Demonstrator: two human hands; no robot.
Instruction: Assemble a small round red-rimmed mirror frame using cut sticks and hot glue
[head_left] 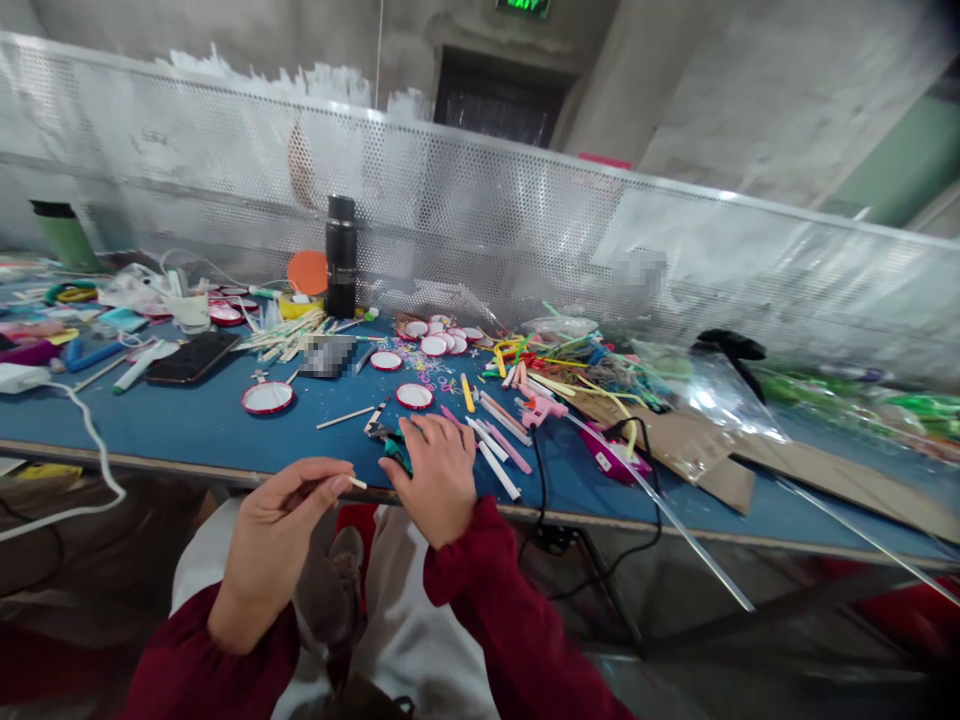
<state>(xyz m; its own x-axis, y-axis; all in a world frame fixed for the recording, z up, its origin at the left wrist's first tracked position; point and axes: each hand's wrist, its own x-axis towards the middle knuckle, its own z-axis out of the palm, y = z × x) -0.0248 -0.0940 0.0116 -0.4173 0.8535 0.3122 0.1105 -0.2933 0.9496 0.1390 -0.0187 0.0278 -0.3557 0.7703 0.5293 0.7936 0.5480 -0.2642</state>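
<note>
Head view, blue table (199, 425), concrete wall (720, 100)

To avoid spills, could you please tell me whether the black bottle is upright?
Upright: the black bottle stands vertically, its cap uppermost.

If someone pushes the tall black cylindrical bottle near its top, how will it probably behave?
The tall black cylindrical bottle would probably tip rather than slide, being tall and narrow. Once on its side, its round body might roll on the flat blue table. Its weight is hard to judge, since its contents are hidden.
</note>
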